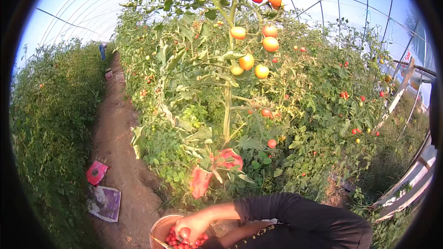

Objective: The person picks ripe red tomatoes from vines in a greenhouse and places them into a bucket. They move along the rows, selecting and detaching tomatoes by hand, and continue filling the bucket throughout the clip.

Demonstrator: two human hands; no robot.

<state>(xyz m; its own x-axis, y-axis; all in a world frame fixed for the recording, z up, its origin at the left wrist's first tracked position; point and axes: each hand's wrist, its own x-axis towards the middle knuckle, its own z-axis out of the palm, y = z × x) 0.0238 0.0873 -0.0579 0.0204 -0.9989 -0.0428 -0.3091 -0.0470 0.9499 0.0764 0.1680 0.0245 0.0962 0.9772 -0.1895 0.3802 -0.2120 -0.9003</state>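
My right hand (194,226) reaches across from the right in a dark sleeve, down into a bucket (168,220) at the bottom edge. Its fingers are closed around a red tomato (185,232), just above many small red tomatoes (172,239) heaped inside. Below the right arm, part of my other forearm (244,234) shows, but my left hand is out of view. Directly ahead stands a tomato plant (227,110) with a thick stem. Orange and yellow tomatoes (270,44) hang in clusters on it, and curled leaves droop on its left.
Red plastic bags (200,181) lie at the plant's foot. A dirt path (116,121) runs along the left, with a pink packet (97,173), a purple sack (105,203) and crates (120,77). A person (102,51) stands far off. Wooden boards (408,183) lean at right.
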